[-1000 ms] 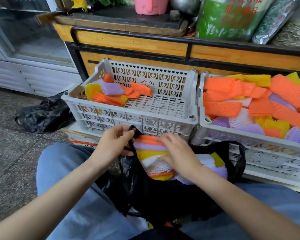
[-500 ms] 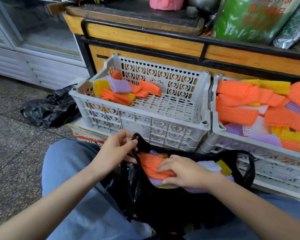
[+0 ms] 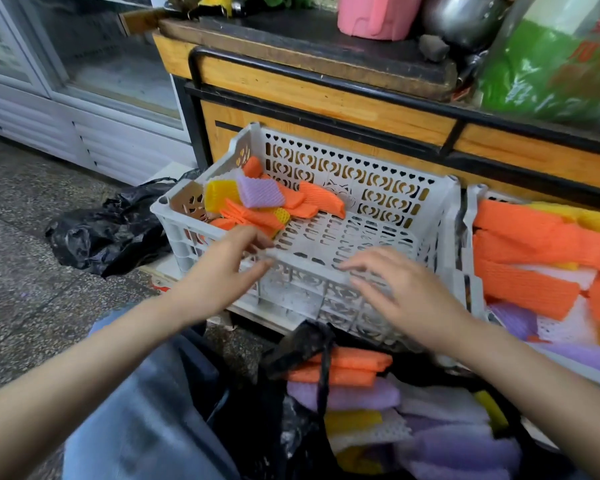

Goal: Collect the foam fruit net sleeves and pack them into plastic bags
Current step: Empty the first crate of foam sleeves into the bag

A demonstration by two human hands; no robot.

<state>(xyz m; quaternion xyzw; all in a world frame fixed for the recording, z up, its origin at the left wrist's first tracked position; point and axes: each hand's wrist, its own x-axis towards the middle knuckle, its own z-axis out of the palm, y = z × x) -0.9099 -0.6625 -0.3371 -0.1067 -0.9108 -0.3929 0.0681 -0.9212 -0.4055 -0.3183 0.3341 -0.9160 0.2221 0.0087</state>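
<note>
at centre, a white crate (image 3: pixel 343 168), perforated, mostly bare-bottomed. heaped in its 10 o'clock corner, a small pile of foam sleeves (image 3: pixel 257 206): orange, yellow, one purple on top. at 3 o'clock, right alongside, a second crate (image 3: pixel 471 237) piled high with more sleeves (image 3: pixel 527 237), mainly orange, with yellow, purple and white among them. at 6 o'clock, against a lap in blue jeans (image 3: pixel 146 427), a black plastic bag (image 3: pixel 274 434) gaping open, packed sleeves (image 3: pixel 350 367) stacked flat inside, orange over purple over yellow and white. one black handle loop (image 3: pixel 323 375) draped across the orange ones.

left hand (image 3: pixel 222 271) released, fingers spread, grasping nothing, fingertips at the near rim of the white crate, just beside the nearest orange sleeve. right hand (image 3: pixel 406 292) likewise released and empty, fingers splayed over the same rim toward 4 o'clock. contact with the rim impossible to tell through the blur.

at 9 o'clock on the stone floor (image 3: pixel 32 306), a crumpled black bag (image 3: pixel 108 233). at 12 o'clock, a wooden surface (image 3: pixel 326 98) carrying a pink container (image 3: pixel 374 15), a metal pot (image 3: pixel 465 15) and a green printed sack (image 3: pixel 551 64). at 10 o'clock, a glass-fronted cooler (image 3: pixel 101 64).
</note>
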